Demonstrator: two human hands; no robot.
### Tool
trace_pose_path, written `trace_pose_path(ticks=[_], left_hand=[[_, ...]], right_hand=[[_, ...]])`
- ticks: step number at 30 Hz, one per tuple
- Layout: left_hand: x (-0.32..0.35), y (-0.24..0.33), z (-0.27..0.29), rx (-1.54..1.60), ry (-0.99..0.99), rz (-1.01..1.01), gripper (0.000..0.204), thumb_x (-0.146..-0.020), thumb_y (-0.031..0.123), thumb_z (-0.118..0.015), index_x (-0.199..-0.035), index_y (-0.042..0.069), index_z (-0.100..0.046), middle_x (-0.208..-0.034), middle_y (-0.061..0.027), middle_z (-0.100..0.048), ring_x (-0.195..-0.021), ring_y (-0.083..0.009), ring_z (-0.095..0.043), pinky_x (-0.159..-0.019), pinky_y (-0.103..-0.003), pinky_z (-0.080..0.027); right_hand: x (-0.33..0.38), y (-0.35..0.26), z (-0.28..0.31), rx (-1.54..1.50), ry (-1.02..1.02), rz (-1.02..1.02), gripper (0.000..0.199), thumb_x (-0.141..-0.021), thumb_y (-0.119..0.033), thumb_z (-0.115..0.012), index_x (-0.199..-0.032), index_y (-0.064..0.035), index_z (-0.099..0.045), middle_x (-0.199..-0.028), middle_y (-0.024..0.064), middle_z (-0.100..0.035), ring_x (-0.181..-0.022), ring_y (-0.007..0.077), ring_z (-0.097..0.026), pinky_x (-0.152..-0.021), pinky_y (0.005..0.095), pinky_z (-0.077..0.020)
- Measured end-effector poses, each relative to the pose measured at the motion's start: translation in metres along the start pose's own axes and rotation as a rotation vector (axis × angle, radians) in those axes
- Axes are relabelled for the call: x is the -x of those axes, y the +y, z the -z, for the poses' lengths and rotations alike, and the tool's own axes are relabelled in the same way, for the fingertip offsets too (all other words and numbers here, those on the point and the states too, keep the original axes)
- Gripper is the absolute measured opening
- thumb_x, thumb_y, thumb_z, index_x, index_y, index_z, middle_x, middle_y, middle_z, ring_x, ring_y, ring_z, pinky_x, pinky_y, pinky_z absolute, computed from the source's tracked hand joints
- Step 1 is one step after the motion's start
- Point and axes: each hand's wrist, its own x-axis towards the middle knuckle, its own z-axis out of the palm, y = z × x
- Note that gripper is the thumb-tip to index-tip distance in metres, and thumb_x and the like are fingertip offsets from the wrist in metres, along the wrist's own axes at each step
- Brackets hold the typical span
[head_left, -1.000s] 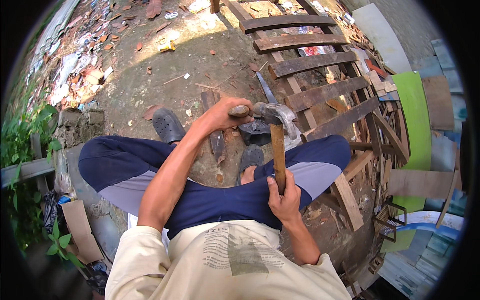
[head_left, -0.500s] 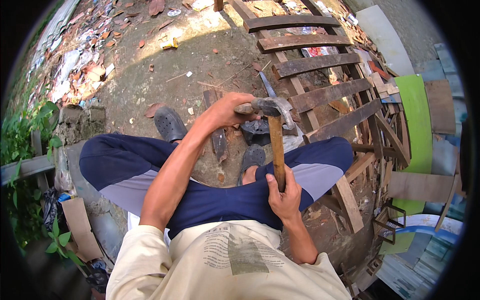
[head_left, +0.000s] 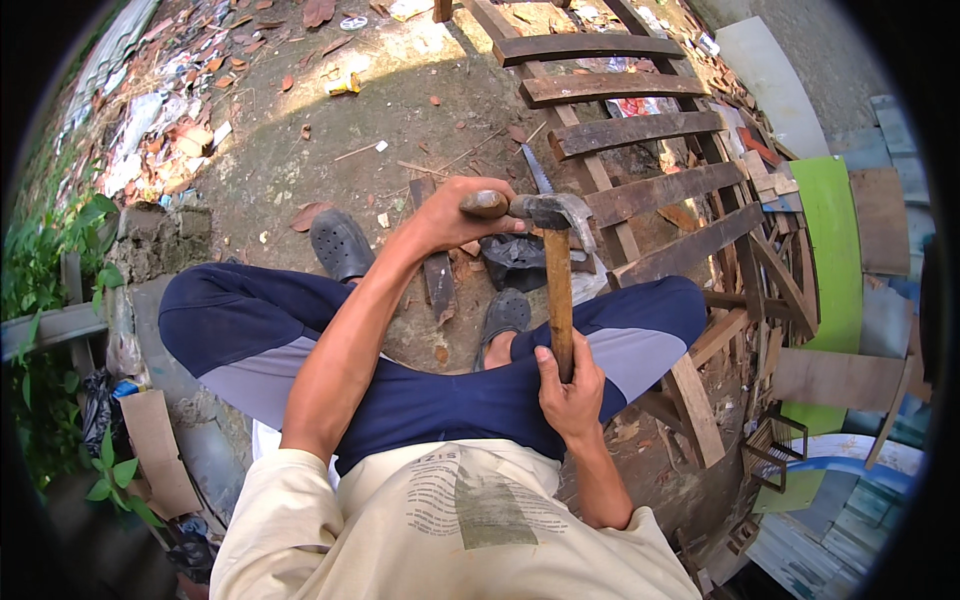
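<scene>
A claw hammer [head_left: 557, 290] stands nearly upright before me, its worn wooden handle low and its dark metal head high. My right hand [head_left: 572, 388] is wrapped round the lower end of that handle. Up at the head, my left hand [head_left: 452, 215] is closed on a tool with a rounded brown grip [head_left: 484, 204], whose right end meets the hammer head. The rest of this tool is hidden, so its kind cannot be told. Just beyond the hammer head shows a bluish saw blade [head_left: 537, 168]; its handle end is out of sight.
A slatted wooden frame [head_left: 655, 190] leans at the right beside my knee. A black plastic bag [head_left: 515, 260] and a dark wood strip [head_left: 437, 285] lie between my feet. A green board [head_left: 828, 280] stands farther right. Leaves and litter [head_left: 165, 140] cover the far left.
The rounded grip in my left hand has tilted and risen slightly. The hammer head has shifted a little to the right, while my right hand keeps its hold.
</scene>
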Motion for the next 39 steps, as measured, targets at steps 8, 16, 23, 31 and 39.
trace_pose_path(ticks=[8, 16, 23, 31, 39], left_hand=[[0.002, -0.005, -0.006, -0.036, -0.024, 0.024, 0.023, -0.081, 0.015, -0.082, -0.098, 0.004, -0.07, -0.081, -0.004, -0.066, -0.076, -0.0128, -0.058, -0.071, -0.033, -0.049], [-0.001, -0.012, -0.011, -0.03, -0.027, -0.069, 0.031, -0.081, 0.022, -0.085, -0.102, 0.004, -0.07, -0.085, -0.0118, -0.071, -0.078, -0.022, -0.066, -0.071, -0.038, -0.052], [-0.004, -0.013, -0.01, -0.042, -0.122, -0.08, 0.024, -0.082, 0.016, -0.082, -0.1, 0.006, -0.07, -0.086, -0.0101, -0.072, -0.079, -0.0206, -0.067, -0.074, -0.037, -0.052], [-0.007, -0.004, -0.014, -0.102, -0.229, -0.065, 0.025, -0.085, 0.01, -0.078, -0.107, 0.002, -0.068, -0.09, -0.0092, -0.071, -0.081, -0.0168, -0.064, -0.078, -0.036, -0.053], [-0.009, -0.012, -0.018, -0.141, -0.246, -0.098, 0.027, -0.083, 0.018, -0.08, -0.105, 0.006, -0.068, -0.096, -0.0163, -0.072, -0.09, -0.0335, -0.069, -0.078, -0.042, -0.052]], right_hand=[[0.0, -0.003, -0.003, -0.057, 0.045, -0.018, 0.032, -0.097, -0.017, -0.069, -0.12, 0.0038, -0.061, -0.064, 0.0031, -0.053, -0.055, 0.0112, -0.049, -0.053, 0.0282, -0.0412], [0.0, -0.006, -0.001, -0.057, 0.056, 0.014, 0.032, -0.097, -0.016, -0.069, -0.12, 0.0036, -0.06, -0.065, 0.0043, -0.054, -0.056, 0.0125, -0.05, -0.053, 0.0292, -0.042], [0.001, -0.005, 0.001, -0.005, 0.023, -0.01, 0.031, -0.097, -0.015, -0.068, -0.121, 0.0034, -0.06, -0.066, 0.0054, -0.055, -0.055, 0.0126, -0.051, -0.054, 0.0277, -0.043], [0.006, -0.007, 0.004, -0.043, 0.132, 0.087, 0.03, -0.099, -0.014, -0.066, -0.122, 0.003, -0.059, -0.07, 0.0077, -0.058, -0.057, 0.0144, -0.056, -0.056, 0.0285, -0.0454], [0.012, -0.014, 0.014, -0.002, 0.09, 0.054, 0.025, -0.099, -0.013, -0.064, -0.118, 0.0031, -0.058, -0.073, 0.0119, -0.061, -0.058, 0.0186, -0.057, -0.057, 0.0316, -0.0468]])
